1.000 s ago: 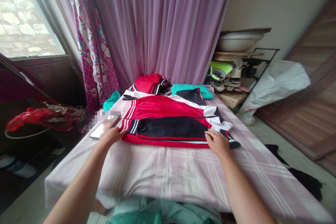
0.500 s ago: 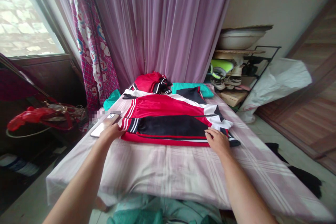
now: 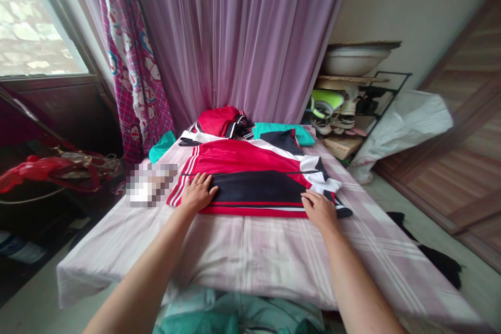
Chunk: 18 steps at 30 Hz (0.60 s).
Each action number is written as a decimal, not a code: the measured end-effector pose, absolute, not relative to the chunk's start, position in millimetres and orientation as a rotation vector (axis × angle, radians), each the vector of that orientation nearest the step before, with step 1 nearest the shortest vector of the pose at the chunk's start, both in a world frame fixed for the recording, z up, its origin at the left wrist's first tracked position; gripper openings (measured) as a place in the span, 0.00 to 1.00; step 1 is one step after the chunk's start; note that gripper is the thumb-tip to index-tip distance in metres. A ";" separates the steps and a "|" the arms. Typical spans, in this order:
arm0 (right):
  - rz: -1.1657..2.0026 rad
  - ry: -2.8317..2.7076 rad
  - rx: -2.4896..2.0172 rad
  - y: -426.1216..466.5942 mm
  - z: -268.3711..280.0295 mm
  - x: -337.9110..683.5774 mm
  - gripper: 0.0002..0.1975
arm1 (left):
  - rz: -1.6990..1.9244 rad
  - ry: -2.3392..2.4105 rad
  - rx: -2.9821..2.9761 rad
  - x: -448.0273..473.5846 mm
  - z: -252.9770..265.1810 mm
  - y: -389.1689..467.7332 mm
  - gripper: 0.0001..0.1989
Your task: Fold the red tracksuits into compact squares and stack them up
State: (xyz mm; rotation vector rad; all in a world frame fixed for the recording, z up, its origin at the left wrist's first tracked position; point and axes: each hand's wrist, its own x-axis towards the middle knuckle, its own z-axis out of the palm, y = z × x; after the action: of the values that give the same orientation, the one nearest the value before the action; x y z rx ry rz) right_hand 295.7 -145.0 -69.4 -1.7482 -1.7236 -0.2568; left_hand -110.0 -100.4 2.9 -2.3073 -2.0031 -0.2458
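The jacket (image 3: 254,186) lies folded across the cloth-covered bench (image 3: 250,255). The left hand (image 3: 198,191), formerly at the striped hem's outer edge, now rests farther inward, spread and released; the right hand (image 3: 319,209) remains bent at the opposite end, its grip indeterminable. Bare cloth separates jacket from near edge; red clothes (image 3: 216,122) and teal fabric (image 3: 307,134) border the far side.

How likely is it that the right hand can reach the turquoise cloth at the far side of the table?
Probably yes, with a lean forward: nothing upright stands between the right hand and the turquoise cloth, only the flat garment. Dark fabric hides part of the cloth.
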 end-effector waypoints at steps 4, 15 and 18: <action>-0.251 -1.718 -1.752 -144.8 -69.1 295.6 0.15 | -0.122 -2.008 -2.331 -115.0 -3.1 -99.7 0.28; -0.295 -1.595 -1.813 -146.7 -69.3 309.2 0.14 | -0.155 -2.035 -2.317 -114.5 -2.6 -100.8 0.29; -0.294 -1.459 -1.923 -149.1 -69.9 323.5 0.14 | -0.184 -2.033 -2.297 -114.0 -3.9 -102.2 0.29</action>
State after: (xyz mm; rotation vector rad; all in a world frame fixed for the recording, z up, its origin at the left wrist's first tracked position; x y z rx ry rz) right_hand 323.5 -149.1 -69.9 -1.9227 -1.4590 -0.2944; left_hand -114.0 -102.2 -3.9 -2.2970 -2.0333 -0.1837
